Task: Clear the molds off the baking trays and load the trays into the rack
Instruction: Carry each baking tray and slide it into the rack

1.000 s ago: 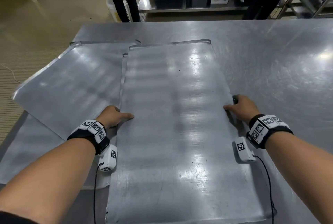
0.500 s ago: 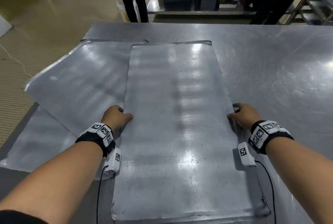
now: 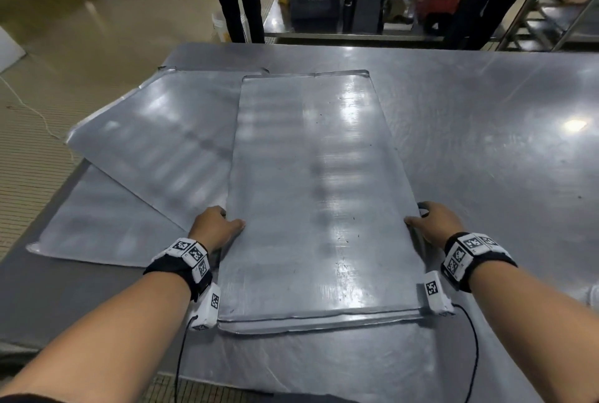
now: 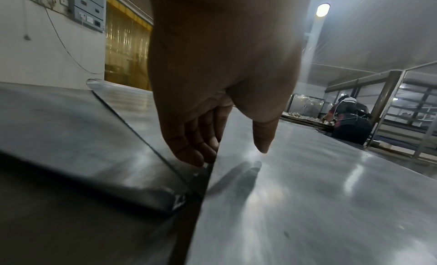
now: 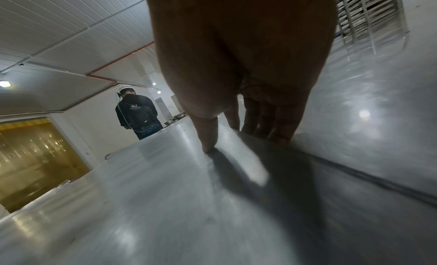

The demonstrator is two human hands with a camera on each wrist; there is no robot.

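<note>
**Both hands take the top tray by its long edges**

The top baking tray (image 3: pixel 311 208) lies lengthwise on the steel table (image 3: pixel 486 143), overlapping two more trays (image 3: pixel 155 149) fanned out to its left. No molds show on it. The left hand (image 3: pixel 215 227) grasps the left long edge, thumb on top and fingers (image 4: pixel 189 143) curled under; the right hand (image 3: pixel 434 224) grasps the right edge likewise. The tray looks like thin, stiff sheet metal: probably light but wide, smooth and slippery. Opposite edges near the middle seem the balanced hold.
</note>
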